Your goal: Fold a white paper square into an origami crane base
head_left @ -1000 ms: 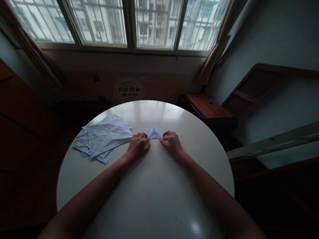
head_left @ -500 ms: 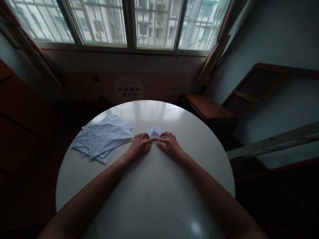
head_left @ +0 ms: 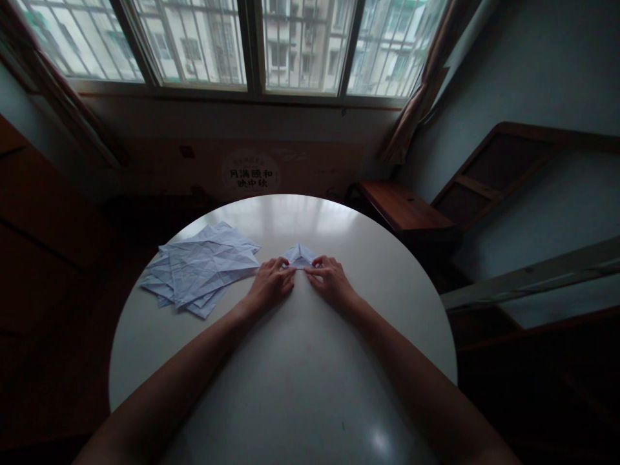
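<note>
A small folded piece of white paper [head_left: 299, 254] lies on the round white table [head_left: 290, 361], its point toward the window. My left hand [head_left: 270, 283] presses its left lower edge with fingers curled and pinched. My right hand [head_left: 330, 280] does the same on the right lower edge. The two hands' fingertips almost meet at the middle of the paper's near edge, and they cover most of that edge.
A loose pile of creased white sheets [head_left: 201, 268] lies left of my left hand. A wooden bench [head_left: 402, 208] stands beyond the table's right edge, and a window [head_left: 232, 45] runs along the far wall.
Both hands have slid inward along the paper's near edge, from its outer corners toward the middle, so less of the paper shows.
</note>
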A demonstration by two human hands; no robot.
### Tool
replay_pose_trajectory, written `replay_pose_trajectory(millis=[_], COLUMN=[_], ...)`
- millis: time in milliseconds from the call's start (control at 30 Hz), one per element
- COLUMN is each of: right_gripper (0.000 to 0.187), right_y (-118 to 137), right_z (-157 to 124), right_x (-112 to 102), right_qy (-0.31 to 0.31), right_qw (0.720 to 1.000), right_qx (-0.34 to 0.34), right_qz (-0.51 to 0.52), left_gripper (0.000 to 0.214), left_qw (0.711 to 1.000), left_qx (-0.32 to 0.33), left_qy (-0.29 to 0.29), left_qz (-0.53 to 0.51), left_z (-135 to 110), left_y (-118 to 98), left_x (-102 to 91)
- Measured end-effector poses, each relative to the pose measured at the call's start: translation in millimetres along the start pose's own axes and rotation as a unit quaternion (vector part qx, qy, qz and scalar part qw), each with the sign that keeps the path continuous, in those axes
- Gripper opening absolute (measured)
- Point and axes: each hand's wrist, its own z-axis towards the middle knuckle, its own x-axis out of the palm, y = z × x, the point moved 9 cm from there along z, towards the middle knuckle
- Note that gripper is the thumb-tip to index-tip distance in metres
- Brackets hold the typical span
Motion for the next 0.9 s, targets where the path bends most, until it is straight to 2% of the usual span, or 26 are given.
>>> replay_pose_trajectory(millis=[200, 467, 667, 900], right_gripper=[0.019, 0.017, 0.017, 0.016], right_y=[0, -2, -1, -3], right_z=[-1, 0, 0, 1], right_x=[-7, -16, -16, -17], right_qy=[-0.026, -0.031, -0.034, -0.032], right_qw=[1.0, 0.998, 0.998, 0.998], right_qx=[0.016, 0.053, 0.05, 0.047], right_qz=[-0.002, -0.021, -0.019, -0.005], left_gripper=[0.021, 0.021, 0.021, 0.021], left_qw=[1.0, 0.998, 0.997, 0.998], left_qx=[-0.017, -0.043, -0.066, -0.058], left_qy=[-0.008, -0.019, -0.018, -0.025], left_qz=[0.014, 0.03, 0.022, 0.018], left_z=[1, 2, 1, 1], left_y=[-1, 1, 3, 4], left_x=[-5.0, -10.0, -12.4, -10.7])
